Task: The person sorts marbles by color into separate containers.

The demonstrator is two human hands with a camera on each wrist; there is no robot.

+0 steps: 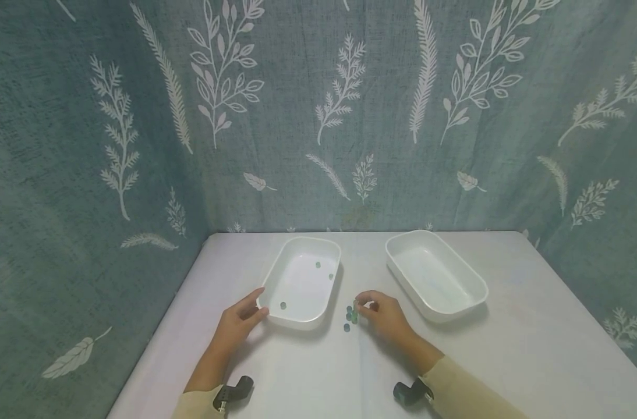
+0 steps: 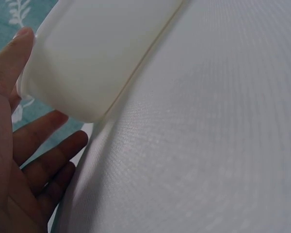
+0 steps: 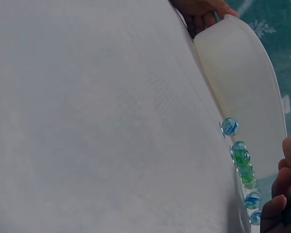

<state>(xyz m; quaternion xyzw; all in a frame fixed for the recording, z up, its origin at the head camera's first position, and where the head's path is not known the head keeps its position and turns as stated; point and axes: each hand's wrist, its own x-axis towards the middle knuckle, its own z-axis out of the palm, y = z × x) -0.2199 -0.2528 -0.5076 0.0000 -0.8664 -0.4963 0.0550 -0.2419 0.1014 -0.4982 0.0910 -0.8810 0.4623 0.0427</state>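
My left hand holds the near left corner of a white tray, with thumb and forefinger at its rim; the other fingers hang loose below it in the left wrist view. A few small glass marbles, such as one marble, lie apart inside this tray. Right of the tray, my right hand reaches down with thumb and forefinger together at a greenish marble, partly hidden by the fingertips. Beside them on the table is a cluster of blue and green marbles, among them a blue marble and a green marble.
A second white tray stands to the right, behind my right hand. Both trays rest on a white-covered table. A teal curtain with pale leaf patterns hangs at the back and sides.
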